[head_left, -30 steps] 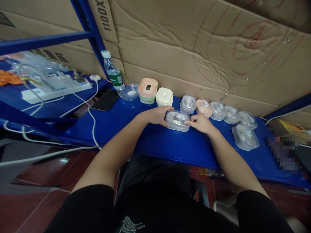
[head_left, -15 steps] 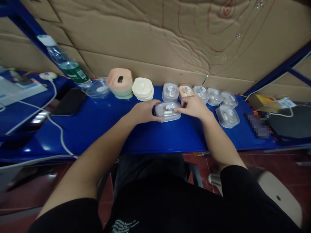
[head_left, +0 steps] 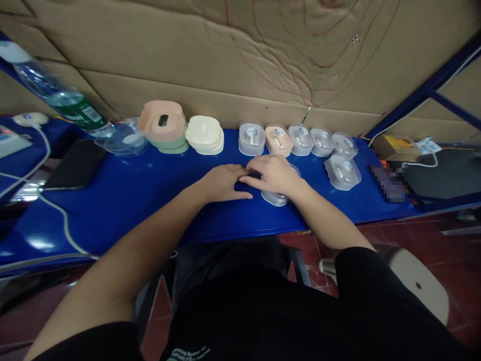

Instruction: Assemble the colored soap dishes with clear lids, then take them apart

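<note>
In the head view my left hand lies low over the blue table, thumb stretched out and apart from the fingers, with nothing seen in it. Its fingertips meet those of my right hand. My right hand is spread above a grey lidded plastic box, hiding much of it; whether the palm touches the lid I cannot tell. Behind my hands stands a row of similar boxes: a grey box, a peach box and several more grey ones, each with a round label and a small pale piece on the lid.
Stacked peach and green tubs stand at the back left beside cream lids and clear covers. A leaning water bottle, a black phone and white cables are farther left. A small carton sits at the right.
My left hand has let go of the grey box, which now sits farther right and turned, under my right hand. My right hand has moved left over it. The view has shifted right.
</note>
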`<action>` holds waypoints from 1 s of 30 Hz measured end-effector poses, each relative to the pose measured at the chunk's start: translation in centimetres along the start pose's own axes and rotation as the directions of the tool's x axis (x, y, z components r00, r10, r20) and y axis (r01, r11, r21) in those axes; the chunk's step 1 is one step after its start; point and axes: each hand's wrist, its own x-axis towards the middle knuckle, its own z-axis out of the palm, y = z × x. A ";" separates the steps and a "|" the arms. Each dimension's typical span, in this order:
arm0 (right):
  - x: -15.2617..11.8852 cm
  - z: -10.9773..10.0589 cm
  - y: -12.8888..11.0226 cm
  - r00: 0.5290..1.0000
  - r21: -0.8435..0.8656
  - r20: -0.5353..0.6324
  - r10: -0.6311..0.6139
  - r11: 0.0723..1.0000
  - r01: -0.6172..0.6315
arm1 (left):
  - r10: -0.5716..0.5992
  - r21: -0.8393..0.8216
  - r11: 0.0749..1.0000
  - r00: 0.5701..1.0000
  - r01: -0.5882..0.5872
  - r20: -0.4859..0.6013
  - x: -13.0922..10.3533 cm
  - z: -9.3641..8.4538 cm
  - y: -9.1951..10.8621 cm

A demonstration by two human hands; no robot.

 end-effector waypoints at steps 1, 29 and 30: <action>0.0 -0.2 0.8 1.000 0.005 0.012 -0.010 1.000 0.010 | -0.011 0.007 1.000 1.000 0.011 0.012 0.0 -0.2 0.1; 2.6 6.0 7.6 0.476 0.958 -0.171 0.863 0.258 -0.123 | -0.233 -0.025 0.972 0.932 0.236 -0.277 -1.7 -2.9 -2.7; 2.4 5.9 8.2 0.471 0.940 -0.205 0.858 0.307 -0.150 | -0.231 -0.026 0.972 0.926 0.234 -0.300 -1.7 -3.0 -2.7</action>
